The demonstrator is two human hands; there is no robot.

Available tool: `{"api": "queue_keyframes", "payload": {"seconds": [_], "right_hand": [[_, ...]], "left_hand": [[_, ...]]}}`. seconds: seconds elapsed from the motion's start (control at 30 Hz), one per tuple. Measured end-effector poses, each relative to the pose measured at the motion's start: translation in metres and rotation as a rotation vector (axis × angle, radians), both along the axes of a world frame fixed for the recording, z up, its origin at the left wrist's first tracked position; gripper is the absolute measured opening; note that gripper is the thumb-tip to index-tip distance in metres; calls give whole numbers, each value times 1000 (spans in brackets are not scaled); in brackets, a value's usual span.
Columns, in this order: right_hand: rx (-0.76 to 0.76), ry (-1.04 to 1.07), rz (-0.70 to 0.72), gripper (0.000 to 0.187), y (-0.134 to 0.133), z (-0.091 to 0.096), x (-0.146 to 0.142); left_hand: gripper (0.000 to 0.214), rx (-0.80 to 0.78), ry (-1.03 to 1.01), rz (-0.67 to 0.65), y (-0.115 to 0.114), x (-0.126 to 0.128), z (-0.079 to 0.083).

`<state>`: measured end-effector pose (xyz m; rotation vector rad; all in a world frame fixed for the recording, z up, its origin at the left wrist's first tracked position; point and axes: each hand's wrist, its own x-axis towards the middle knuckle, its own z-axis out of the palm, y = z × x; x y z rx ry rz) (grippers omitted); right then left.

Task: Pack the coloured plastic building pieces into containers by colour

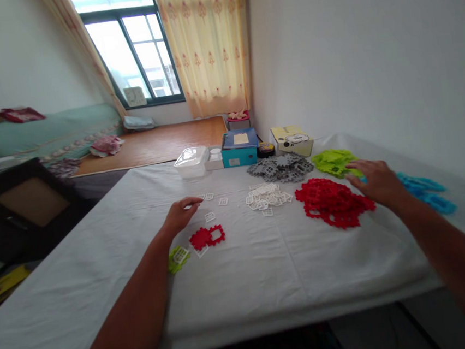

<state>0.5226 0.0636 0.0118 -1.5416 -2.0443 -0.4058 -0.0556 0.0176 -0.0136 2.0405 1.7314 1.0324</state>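
Note:
My left hand [182,215] is low over the table's left part, its fingers pressed together. Small white lattice window pieces [209,197] lie right by its fingertips; whether one is pinched there is hard to see. Nearer to me, red toothed plastic building panels [201,238], one with a square opening, lie close to a lime green panel [175,265] with a white lattice piece on it. My right hand [377,182] reaches over the right side with fingers apart, between a lime green panel pile [334,162] and blue panels [427,191], partly covering both. A red panel pile [329,203] is beside it.
A white lattice piece heap [268,196] and a grey panel pile [281,168] lie mid-table. Along the back stand a clear plastic box [191,162], a teal box [239,156] and a yellow carton [292,141]. A white wall [361,58] borders the right.

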Motion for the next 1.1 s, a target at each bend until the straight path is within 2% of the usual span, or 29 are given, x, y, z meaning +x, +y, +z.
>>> {"api": "queue_keyframes", "payload": {"seconds": [0.07,0.2,0.3,0.43,0.5,0.6,0.7,0.8,0.93,1.0,1.1], "right_hand": [[-56,14,312,33,-13,6,-75],[-299,8,854,29,-49,6,-219],[-384,-68,1022,33,-60,-3,-293],[-412,-115,1043,45,-59,-17,-353],[-412,-129,1042,46,-58,-22,-370],[-361,-202,1018,33,-59,-23,-378],[-246,-332,902,23,-60,-18,-368],[-213,-354,839,27,-63,-13,-352],[-307,-287,951,54,-72,-17,-338],[-312,-282,1001,51,-77,-22,-335],[-317,-214,1004,41,-82,-26,-333]], "left_hand": [[34,30,-9,28,0,-5,-2],[29,61,-20,67,2,-15,-10],[27,57,-14,91,2,-20,-14],[27,54,-6,88,2,-21,-14],[27,54,2,74,3,-20,-15],[28,44,22,56,4,-19,-17],[29,26,45,52,5,-19,-18],[31,4,58,45,4,-18,-16],[31,-17,61,66,3,-15,-12],[32,-27,68,82,2,-14,-11],[33,-36,75,86,1,-15,-11]]}}
